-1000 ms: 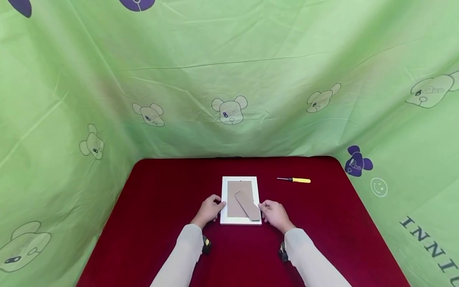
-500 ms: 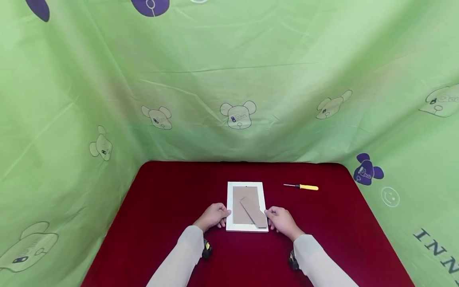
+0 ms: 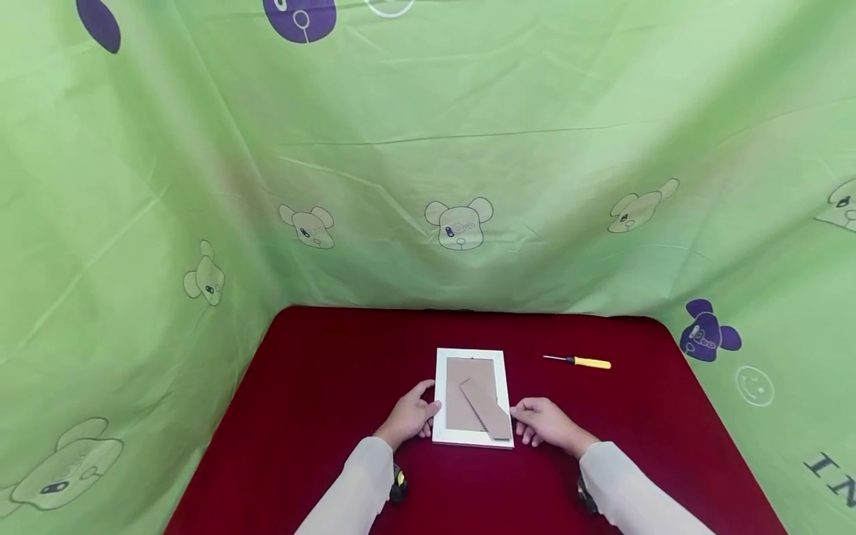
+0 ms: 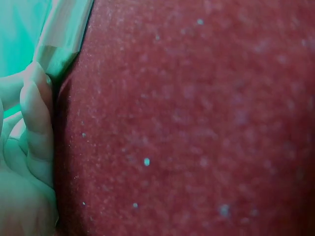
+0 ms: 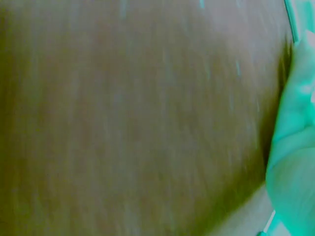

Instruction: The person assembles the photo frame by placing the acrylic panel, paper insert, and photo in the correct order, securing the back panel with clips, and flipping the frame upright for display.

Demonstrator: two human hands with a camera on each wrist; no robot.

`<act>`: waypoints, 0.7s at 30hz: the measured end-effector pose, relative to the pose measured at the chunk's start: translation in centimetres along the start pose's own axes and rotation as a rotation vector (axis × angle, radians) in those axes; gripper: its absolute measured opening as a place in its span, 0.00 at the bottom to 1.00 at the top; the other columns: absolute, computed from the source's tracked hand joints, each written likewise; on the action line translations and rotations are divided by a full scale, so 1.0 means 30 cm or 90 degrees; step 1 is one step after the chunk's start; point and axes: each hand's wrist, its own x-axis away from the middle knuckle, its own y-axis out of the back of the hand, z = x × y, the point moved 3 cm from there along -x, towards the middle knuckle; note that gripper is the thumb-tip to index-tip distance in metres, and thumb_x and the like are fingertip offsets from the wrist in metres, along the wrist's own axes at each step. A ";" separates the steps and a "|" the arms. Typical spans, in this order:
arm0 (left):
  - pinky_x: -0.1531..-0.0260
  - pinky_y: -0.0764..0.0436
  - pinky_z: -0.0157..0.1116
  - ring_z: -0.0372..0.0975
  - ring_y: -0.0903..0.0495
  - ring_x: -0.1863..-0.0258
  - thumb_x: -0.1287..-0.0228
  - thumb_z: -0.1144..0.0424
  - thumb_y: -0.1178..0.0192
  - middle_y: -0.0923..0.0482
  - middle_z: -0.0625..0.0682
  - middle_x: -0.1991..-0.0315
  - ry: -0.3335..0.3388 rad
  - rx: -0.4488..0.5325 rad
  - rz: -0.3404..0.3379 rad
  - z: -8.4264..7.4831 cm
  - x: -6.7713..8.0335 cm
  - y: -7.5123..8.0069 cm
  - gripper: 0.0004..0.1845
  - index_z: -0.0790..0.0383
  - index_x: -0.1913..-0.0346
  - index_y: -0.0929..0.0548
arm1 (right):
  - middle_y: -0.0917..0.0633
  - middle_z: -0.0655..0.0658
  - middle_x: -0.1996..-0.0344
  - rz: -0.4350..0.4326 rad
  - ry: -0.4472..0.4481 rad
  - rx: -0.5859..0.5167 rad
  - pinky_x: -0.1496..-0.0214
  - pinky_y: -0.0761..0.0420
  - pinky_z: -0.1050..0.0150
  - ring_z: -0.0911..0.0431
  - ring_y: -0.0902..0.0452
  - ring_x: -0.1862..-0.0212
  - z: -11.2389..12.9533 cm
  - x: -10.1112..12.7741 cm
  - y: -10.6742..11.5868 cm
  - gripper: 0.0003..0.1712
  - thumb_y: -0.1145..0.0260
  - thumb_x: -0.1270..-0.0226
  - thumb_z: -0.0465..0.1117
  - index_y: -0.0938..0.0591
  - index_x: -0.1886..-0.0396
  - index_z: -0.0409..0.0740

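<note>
A white picture frame (image 3: 472, 397) lies face down on the red table (image 3: 321, 386), its brown backing board and fold-out stand (image 3: 488, 410) facing up. My left hand (image 3: 428, 409) holds the frame's left edge with curled fingers, the thumb on the rim. In the left wrist view those fingers (image 4: 37, 123) press against the frame's corner (image 4: 64, 34). My right hand (image 3: 524, 416) holds the right edge near the frame's near corner. The right wrist view is blurred and shows only part of that hand (image 5: 295, 147) over the cloth.
A screwdriver (image 3: 582, 362) with a yellow handle lies on the table to the right of the frame, behind my right hand. Green printed cloth (image 3: 428, 148) hangs close around the table on the back and both sides.
The head view has shifted, so everything sits lower and further right in the picture. Both hands keep their hold at the frame's sides and the frame lies as before.
</note>
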 end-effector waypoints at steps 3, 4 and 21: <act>0.85 0.22 0.37 0.40 0.25 0.87 0.30 0.61 0.41 0.24 0.53 0.82 0.005 0.002 -0.003 0.001 0.006 -0.007 0.29 0.61 0.30 0.34 | 0.19 0.44 0.78 -0.006 0.024 0.069 0.81 0.22 0.61 0.53 0.22 0.79 0.001 0.004 0.060 0.13 0.42 0.26 0.41 0.19 0.64 0.36; 0.85 0.22 0.37 0.40 0.25 0.88 0.30 0.61 0.41 0.24 0.53 0.82 0.006 0.002 -0.003 0.002 0.007 -0.008 0.29 0.61 0.29 0.35 | 0.19 0.46 0.79 -0.024 0.038 0.113 0.80 0.21 0.61 0.54 0.23 0.79 0.003 0.003 0.087 0.11 0.41 0.27 0.41 0.19 0.65 0.37; 0.87 0.24 0.36 0.39 0.27 0.89 0.29 0.60 0.42 0.26 0.51 0.84 0.005 -0.013 -0.003 -0.017 0.000 0.000 0.30 0.62 0.28 0.36 | 0.19 0.34 0.53 -0.280 0.172 0.588 0.47 0.29 0.41 0.36 0.28 0.48 -0.018 -0.095 0.446 0.18 0.33 0.35 0.40 0.18 0.49 0.35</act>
